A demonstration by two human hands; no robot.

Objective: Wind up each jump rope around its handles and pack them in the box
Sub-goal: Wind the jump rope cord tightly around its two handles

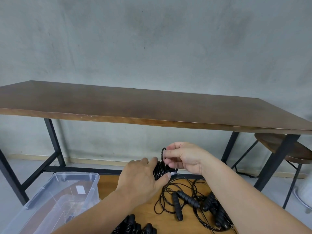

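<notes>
My left hand point(141, 179) grips a pair of black jump rope handles point(160, 170) with black cord wound tightly around them, held above the near wooden table point(108, 186). My right hand point(184, 157) pinches the last loop of that cord point(163, 152) just above the bundle. Below lie loose jump ropes point(187, 199) with black ribbed handles and tangled thin cord. More wound black handles point(133, 225) sit at the bottom edge. A clear plastic box point(55, 198) stands to the left, open at the top.
A long dark wooden table point(152, 107) on black metal legs stands ahead against a grey wall. A round wooden stool point(287, 149) is tucked under its right end. A white object point(303, 191) sits on the floor at far right.
</notes>
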